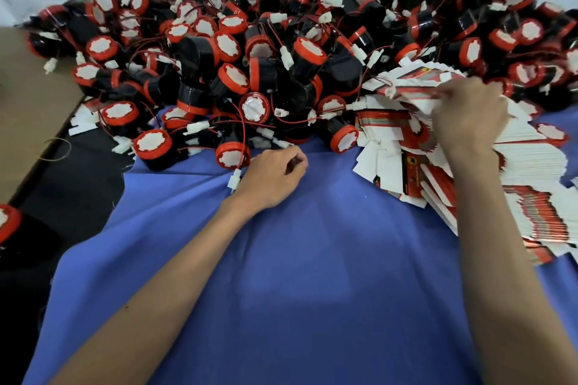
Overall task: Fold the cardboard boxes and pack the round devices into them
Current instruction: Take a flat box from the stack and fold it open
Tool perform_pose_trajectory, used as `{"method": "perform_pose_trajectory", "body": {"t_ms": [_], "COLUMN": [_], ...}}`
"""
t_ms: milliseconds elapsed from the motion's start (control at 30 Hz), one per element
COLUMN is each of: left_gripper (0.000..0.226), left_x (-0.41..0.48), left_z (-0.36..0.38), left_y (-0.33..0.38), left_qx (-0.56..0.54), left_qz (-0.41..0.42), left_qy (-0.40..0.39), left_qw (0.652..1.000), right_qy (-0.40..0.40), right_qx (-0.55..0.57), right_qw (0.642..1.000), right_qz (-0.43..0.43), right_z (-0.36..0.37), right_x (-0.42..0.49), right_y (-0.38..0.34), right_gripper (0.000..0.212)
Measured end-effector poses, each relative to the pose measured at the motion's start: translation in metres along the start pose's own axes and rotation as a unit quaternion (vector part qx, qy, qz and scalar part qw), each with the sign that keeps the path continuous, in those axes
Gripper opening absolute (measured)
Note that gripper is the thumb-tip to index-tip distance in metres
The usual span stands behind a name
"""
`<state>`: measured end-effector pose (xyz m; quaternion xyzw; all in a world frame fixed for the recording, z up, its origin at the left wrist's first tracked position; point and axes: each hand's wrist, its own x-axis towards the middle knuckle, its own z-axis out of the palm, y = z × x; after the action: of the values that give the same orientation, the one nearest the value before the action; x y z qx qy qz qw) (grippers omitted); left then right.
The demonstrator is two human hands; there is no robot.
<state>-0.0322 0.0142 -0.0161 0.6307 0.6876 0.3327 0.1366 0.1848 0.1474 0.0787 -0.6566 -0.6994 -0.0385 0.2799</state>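
Blank-picking judged in hand: flat red-and-white cardboard boxes point(525, 162) at 2 o'clock are pinched by right hand point(469, 116); left hand point(272, 176) lies loosely curled, empty. At 12 o'clock round black-and-red devices point(300, 62) are heaped. Next: one blank must be separated.

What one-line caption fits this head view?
Right hand grips the fanned stack of flat boxes while the left hand rests on blue cloth beside a heap of round devices.

Blurred right-hand fingers point(453, 89) among flat boxes point(531, 166)
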Motion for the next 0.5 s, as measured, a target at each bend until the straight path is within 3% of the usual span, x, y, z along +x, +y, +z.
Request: {"method": "perform_pose_trajectory", "body": {"t_ms": [133,233,300,400,500], "left_gripper": [0.013,0.012,0.011,0.01,0.01], "left_x": [-0.002,-0.002,-0.001,-0.001,-0.001], "left_z": [-0.001,-0.002,-0.002,-0.002,-0.002], "left_y": [0.001,0.003,0.003,0.004,0.004], "left_qx": [-0.028,-0.033,-0.022,-0.001,0.012], "left_qz": [0.005,0.01,0.013,0.018,0.015], "left_qy": [0.006,0.006,-0.001,-0.008,-0.014], "left_qw": [1.0,0.999,1.0,1.0,1.0], "right_qy": [0.115,0.11,-0.01,-0.247,-0.292], "right_qx": [0.072,0.09,0.054,-0.054,-0.104], "right_qw": [0.99,0.99,0.998,0.968,0.951], "right_qz": [0.023,-0.017,-0.039,-0.011,-0.023], "right_z": [-0.017,-0.021,-0.017,-0.01,-0.007], "right_x": [0.009,0.012,0.013,0.014,0.013], "right_y": [0.005,0.012,0.018,0.023,0.021], "right_gripper": [0.042,0.034,0.045,0.092,0.103]}}
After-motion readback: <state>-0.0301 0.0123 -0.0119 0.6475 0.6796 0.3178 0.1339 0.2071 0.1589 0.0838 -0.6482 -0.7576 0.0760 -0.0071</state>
